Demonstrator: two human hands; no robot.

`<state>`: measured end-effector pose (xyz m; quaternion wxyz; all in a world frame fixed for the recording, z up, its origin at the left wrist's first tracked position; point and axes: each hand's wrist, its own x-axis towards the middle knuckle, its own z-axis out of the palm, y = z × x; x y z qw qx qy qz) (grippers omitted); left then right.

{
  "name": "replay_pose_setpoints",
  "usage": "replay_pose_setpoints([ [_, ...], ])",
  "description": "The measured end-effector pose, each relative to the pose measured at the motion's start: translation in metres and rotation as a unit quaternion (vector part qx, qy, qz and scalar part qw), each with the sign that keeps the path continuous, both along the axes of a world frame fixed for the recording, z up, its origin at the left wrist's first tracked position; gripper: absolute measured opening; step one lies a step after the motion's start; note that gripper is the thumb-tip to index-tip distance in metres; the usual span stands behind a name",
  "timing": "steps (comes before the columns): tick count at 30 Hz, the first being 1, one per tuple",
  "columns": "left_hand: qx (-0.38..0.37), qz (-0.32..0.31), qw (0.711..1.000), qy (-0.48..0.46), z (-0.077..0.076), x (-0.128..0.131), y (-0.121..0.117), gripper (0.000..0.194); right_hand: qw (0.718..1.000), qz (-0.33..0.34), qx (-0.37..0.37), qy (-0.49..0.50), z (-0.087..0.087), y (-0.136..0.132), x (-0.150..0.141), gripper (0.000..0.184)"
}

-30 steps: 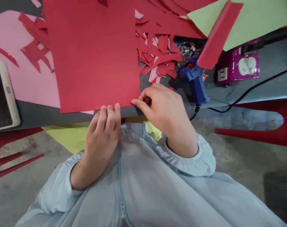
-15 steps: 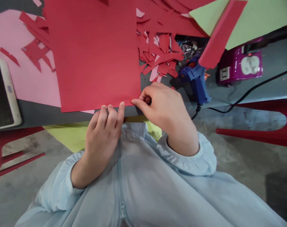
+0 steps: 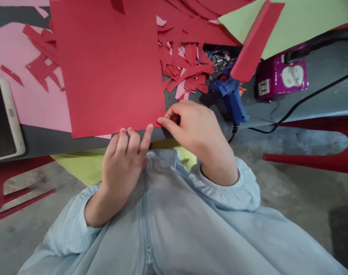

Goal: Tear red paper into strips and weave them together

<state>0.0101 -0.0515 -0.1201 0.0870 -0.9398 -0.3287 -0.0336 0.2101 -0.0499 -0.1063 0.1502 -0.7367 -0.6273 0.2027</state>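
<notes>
A large red paper sheet point(image 3: 111, 72) lies on the dark table with its near edge in front of me. My right hand point(image 3: 194, 130) pinches the sheet's near right corner between thumb and forefinger. At the middle of the near edge rests my left hand point(image 3: 124, 164), its forefinger stretched out onto the sheet's border and its other fingers bent a little. Left of the sheet, a cut-out red paper fish point(image 3: 41, 69) with an eye lies on pink paper point(image 3: 44, 110).
Red and pink paper scraps point(image 3: 185, 68) are heaped right of the sheet. Beyond them are a blue glue gun point(image 3: 233, 101), a folded red strip point(image 3: 257, 42), green paper point(image 3: 311, 21) and a purple power box point(image 3: 281, 78) with a black cable. A phone point(image 3: 3, 118) lies at the left.
The view has shifted slightly, so the table things appear a little further left. My left forefinger has slid a little rightward along the edge; the right hand still pinches the corner.
</notes>
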Motion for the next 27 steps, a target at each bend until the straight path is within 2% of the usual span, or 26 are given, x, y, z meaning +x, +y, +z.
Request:
replay_pose_setpoints([
  [3,0.004,-0.004,1.000,-0.024,-0.0036,-0.0029,-0.0006,0.067,1.000,-0.013,-0.006,0.002,-0.0013,0.0019,-0.0003,0.021],
  [9,0.011,0.005,1.000,-0.002,-0.0024,-0.0015,-0.0031,0.061,1.000,-0.011,-0.014,-0.006,0.0002,0.0046,-0.0006,0.019],
  [15,-0.014,0.020,0.999,0.022,0.0001,-0.0009,-0.0021,0.066,1.000,-0.001,-0.009,0.000,-0.0013,0.0036,0.0010,0.018],
  [27,0.018,0.016,0.999,0.031,0.0038,0.0052,-0.0027,0.052,1.000,0.016,-0.005,0.004,-0.0029,0.0039,0.0032,0.017],
])
